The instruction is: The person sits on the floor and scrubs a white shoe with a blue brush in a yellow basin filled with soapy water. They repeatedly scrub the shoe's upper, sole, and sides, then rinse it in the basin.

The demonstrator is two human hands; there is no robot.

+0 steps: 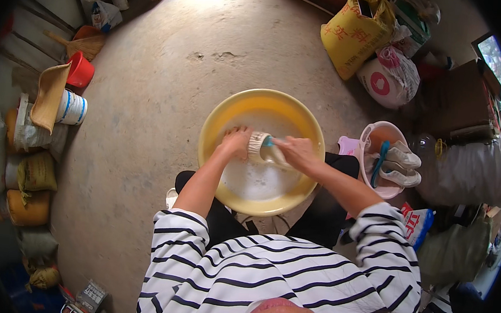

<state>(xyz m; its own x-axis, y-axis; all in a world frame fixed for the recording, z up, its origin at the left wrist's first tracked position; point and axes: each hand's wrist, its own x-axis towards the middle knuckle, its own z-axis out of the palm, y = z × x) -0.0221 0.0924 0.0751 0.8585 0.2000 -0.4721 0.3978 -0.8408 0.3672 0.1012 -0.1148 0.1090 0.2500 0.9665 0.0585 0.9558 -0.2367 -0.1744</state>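
A yellow plastic basin (267, 95) with cloudy, sudsy water stands between my knees. Over the water, my left hand (235, 142) grips a white shoe (256, 146) by its left end. My right hand (298, 153), blurred, is closed around a brush whose blue part (268, 141) shows at the shoe's opening. The brush's bristles and the rest of its handle are hidden by the shoe and my fingers. Part of the shoe extends under my right hand, just above the water.
To the right, a pink plastic basket (366, 174) holds white shoes (402, 164) and a blue item (381, 158). A detergent-like bag (417, 225) lies nearer me. A yellow sack (352, 36) with a phone (364, 8) stands far right. Red bucket (80, 70) and sacks (37, 173) line the left.
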